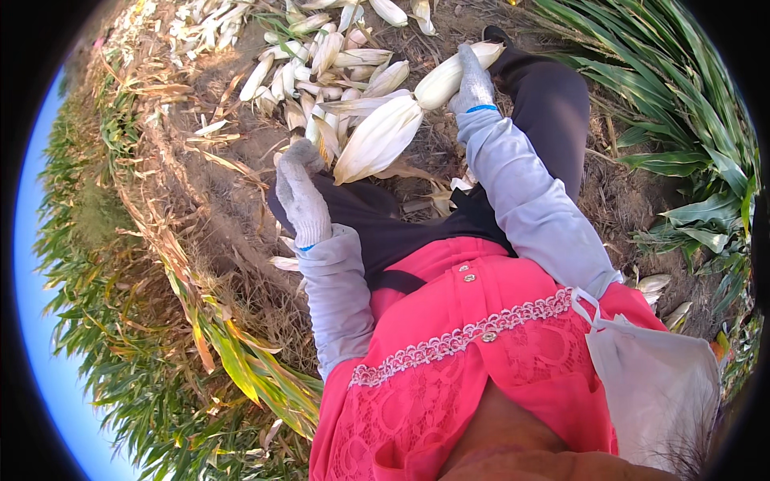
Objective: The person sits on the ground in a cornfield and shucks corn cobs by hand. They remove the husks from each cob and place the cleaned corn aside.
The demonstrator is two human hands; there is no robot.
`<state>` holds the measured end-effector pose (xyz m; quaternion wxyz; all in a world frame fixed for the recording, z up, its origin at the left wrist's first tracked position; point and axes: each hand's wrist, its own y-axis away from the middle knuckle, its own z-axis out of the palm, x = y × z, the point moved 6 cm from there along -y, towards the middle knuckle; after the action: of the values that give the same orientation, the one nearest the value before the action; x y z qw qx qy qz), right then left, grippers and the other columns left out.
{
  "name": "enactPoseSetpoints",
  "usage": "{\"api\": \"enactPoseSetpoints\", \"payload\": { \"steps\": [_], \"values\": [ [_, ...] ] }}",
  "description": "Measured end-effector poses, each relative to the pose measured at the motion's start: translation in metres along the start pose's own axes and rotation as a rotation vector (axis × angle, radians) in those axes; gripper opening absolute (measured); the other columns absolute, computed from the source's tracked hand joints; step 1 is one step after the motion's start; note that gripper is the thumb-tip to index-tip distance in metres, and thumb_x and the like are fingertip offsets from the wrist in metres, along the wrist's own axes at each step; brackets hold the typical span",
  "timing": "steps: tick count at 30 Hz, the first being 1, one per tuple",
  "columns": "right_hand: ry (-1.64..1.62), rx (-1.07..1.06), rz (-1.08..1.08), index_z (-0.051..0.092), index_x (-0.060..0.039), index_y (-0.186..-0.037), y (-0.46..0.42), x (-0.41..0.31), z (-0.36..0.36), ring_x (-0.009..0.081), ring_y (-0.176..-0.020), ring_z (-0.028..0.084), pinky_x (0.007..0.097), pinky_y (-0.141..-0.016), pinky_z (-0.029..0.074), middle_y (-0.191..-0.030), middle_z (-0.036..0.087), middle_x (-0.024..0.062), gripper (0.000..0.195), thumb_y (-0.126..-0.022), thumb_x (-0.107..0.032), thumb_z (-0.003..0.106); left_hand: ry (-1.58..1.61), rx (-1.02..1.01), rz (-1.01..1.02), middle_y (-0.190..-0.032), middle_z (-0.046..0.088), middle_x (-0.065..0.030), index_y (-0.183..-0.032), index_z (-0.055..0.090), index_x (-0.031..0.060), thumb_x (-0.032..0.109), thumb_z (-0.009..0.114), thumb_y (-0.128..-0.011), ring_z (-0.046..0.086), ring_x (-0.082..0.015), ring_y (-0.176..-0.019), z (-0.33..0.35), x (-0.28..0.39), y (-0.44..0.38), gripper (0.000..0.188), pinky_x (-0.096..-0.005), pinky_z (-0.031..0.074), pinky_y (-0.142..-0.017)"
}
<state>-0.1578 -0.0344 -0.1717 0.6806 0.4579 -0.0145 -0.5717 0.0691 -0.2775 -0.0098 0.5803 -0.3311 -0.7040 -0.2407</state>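
My right hand point(474, 81), in a pale knit glove, grips a pale ear of corn point(437, 84) that lies slantwise above my lap. Joined to the ear's lower left end is a broad, cream-coloured corn husk point(382, 139), which hangs towards my left hand; whether it encloses anything is hidden. My left hand point(299, 174), gloved too, is raised over my left knee with its fingers curled, a little left of the husk's tip. Whether anything is inside those fingers cannot be seen. Just beyond both hands lies a pile of corn ears and husks point(325, 72).
Dry soil with straw surrounds my bent legs point(550, 114). Cut green corn stalks point(680, 108) lie at the right. Dry leaves point(174, 264) and standing corn plants point(114, 355) are at the left. More pale husks point(210, 27) lie farther off. A white face mask point(656, 385) hangs by my shoulder.
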Motion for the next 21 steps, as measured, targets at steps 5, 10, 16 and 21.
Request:
{"api": "enactPoseSetpoints", "payload": {
  "steps": [5, 10, 16, 21],
  "values": [
    [0.008, -0.007, -0.075, 0.052, -0.0084, -0.132, -0.001, -0.004, -0.001, 0.0265, -0.101, 0.066, 0.0488, -0.085, 0.059, -0.114, 0.064, 0.0098, 0.056, -0.087, -0.024, 0.08, -0.467, -0.125, -0.1, -0.095, 0.07, -0.0085, -0.121, 0.064, -0.0038, 0.019, 0.066, -0.097, 0.065, -0.0142, -0.085, 0.006, -0.006, 0.02, 0.033, -0.028, 0.053, -0.077],
    [0.052, -0.014, -0.193, 0.049, -0.0083, -0.135, -0.01, -0.011, -0.003, 0.0273, -0.102, 0.065, 0.0501, -0.084, 0.059, -0.117, 0.062, 0.0107, 0.061, -0.085, -0.022, 0.08, -0.278, 0.054, -0.208, -0.089, 0.068, -0.0058, -0.116, 0.066, -0.0022, 0.025, 0.061, -0.102, 0.062, -0.0105, -0.074, -0.034, -0.011, 0.006, 0.031, -0.0253, 0.054, -0.07],
    [-0.001, -0.034, -0.155, 0.041, -0.0017, -0.14, -0.01, -0.006, -0.003, 0.0286, -0.103, 0.064, 0.0454, -0.087, 0.057, -0.122, 0.06, 0.0161, 0.07, -0.085, -0.023, 0.08, -0.327, -0.222, -0.179, -0.089, 0.068, -0.0037, -0.116, 0.067, -0.0013, 0.026, 0.062, -0.101, 0.061, -0.0109, -0.072, 0.0, -0.01, 0.026, 0.032, -0.0258, 0.051, -0.068],
    [0.211, -0.126, -0.339, 0.049, -0.002, -0.13, 0.01, -0.017, 0.006, 0.0259, -0.094, 0.066, 0.0413, -0.081, 0.057, -0.112, 0.064, 0.0139, 0.063, -0.081, -0.021, 0.083, -0.832, -0.087, 0.001, -0.086, 0.072, -0.0102, -0.106, 0.07, 0.0003, 0.021, 0.068, -0.095, 0.067, -0.0147, -0.076, -0.002, 0.007, 0.022, 0.023, -0.0329, 0.053, -0.072]
  ]
}}
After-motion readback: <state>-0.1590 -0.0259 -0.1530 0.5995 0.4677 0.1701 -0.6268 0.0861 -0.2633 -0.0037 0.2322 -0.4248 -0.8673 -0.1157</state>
